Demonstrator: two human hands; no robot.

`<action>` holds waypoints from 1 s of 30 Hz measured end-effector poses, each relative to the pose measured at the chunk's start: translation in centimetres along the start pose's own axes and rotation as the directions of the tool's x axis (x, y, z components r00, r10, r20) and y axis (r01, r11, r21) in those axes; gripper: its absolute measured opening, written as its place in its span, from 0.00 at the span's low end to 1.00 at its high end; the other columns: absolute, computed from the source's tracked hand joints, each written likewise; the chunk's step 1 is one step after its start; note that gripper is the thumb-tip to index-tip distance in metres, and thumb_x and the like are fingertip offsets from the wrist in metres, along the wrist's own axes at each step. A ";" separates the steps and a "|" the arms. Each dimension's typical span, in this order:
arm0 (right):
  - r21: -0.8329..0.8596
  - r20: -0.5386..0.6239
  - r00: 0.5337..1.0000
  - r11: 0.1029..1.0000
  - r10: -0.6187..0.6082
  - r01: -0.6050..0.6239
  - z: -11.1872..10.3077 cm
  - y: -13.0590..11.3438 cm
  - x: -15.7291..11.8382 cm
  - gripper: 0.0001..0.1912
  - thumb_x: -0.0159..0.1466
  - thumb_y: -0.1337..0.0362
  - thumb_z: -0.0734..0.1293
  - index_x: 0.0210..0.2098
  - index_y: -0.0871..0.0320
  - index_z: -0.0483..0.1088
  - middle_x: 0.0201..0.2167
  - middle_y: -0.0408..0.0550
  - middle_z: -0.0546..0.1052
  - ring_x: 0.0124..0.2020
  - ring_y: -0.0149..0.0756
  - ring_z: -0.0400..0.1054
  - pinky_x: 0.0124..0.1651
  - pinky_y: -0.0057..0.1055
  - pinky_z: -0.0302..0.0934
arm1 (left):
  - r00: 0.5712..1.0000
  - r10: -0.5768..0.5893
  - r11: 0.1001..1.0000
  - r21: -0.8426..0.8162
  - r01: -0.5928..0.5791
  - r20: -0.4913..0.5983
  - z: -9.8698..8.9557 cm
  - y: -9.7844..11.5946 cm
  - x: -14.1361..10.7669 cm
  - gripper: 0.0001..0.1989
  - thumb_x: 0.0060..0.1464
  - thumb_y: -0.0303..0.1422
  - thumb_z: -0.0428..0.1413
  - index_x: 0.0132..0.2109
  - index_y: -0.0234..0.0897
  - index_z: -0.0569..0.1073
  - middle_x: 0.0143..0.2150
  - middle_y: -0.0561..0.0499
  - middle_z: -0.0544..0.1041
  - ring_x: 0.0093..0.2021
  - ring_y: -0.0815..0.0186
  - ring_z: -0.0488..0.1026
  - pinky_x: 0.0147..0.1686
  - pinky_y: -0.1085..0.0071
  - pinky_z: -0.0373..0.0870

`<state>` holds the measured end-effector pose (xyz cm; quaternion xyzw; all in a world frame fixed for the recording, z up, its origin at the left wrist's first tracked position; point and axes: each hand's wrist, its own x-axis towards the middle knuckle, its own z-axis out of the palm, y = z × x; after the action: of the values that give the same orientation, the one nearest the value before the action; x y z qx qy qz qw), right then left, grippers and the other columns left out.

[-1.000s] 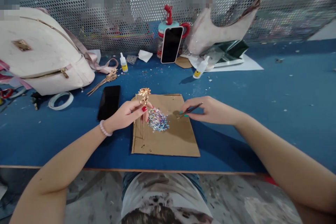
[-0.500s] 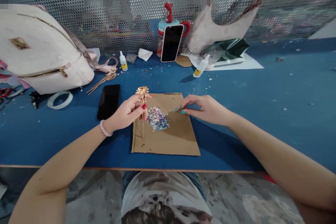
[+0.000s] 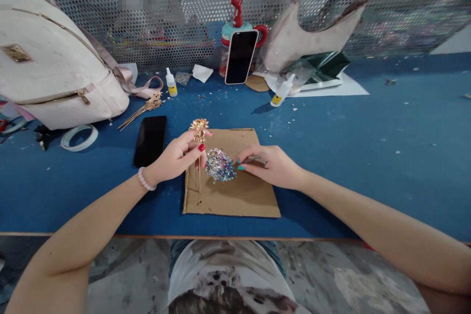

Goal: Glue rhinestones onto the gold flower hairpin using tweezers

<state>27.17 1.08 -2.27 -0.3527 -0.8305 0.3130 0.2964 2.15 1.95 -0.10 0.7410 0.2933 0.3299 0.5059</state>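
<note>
In my left hand is a gold flower-topped hairpin, its long stem pointing down over the left part of a piece of cardboard. The fingers are closed around it just below the flower. A heap of shiny multicoloured rhinestones lies on the cardboard, right of the hairpin. My right hand pinches a thin metal tool that looks like tweezers. Its fingertips are at the right edge of the heap, and they hide the tool's tip.
Left of the cardboard lies a black phone, with more gold hairpins, a tape roll and a white backpack beyond. Two glue bottles stand behind. A second phone leans on a cup.
My right hand has moved left and slightly down with the thin tool, from the bare cardboard to the heap's edge. My left hand holds the hairpin almost unmoved.
</note>
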 end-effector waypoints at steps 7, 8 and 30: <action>0.084 -0.044 0.999 0.996 0.028 -0.024 0.7 0.3 0.2 0.05 0.60 0.64 0.63 0.34 0.57 0.69 0.34 0.46 0.77 0.35 0.33 0.73 0.39 0.30 0.69 | 0.998 -0.056 0.995 -0.084 0.056 0.002 -0.1 -0.3 0.2 0.17 0.60 0.29 0.46 0.56 0.30 0.59 0.23 0.55 0.70 0.23 0.73 0.68 0.26 0.77 0.70; 0.074 -0.054 0.998 0.997 0.027 -0.023 0.7 0.4 0.3 0.04 0.59 0.65 0.63 0.34 0.56 0.69 0.33 0.46 0.77 0.35 0.33 0.73 0.39 0.30 0.69 | 0.998 -0.062 0.994 -0.087 0.062 0.005 0.0 -0.3 0.2 0.17 0.60 0.28 0.46 0.56 0.30 0.59 0.23 0.54 0.71 0.23 0.73 0.68 0.26 0.77 0.70; -0.106 0.206 0.975 0.993 0.079 -0.058 -7.4 2.8 -0.5 0.09 0.60 0.59 0.63 0.35 0.58 0.69 0.35 0.48 0.74 0.34 0.33 0.70 0.39 0.31 0.64 | 0.999 -0.039 0.999 -0.012 0.040 0.037 0.1 -0.4 0.3 0.17 0.61 0.28 0.44 0.56 0.32 0.59 0.24 0.55 0.70 0.25 0.73 0.68 0.26 0.77 0.69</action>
<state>33.84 4.59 0.20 -0.3607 -0.8589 0.3169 0.1784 2.34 2.30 -0.45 0.7378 0.2966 0.3082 0.5222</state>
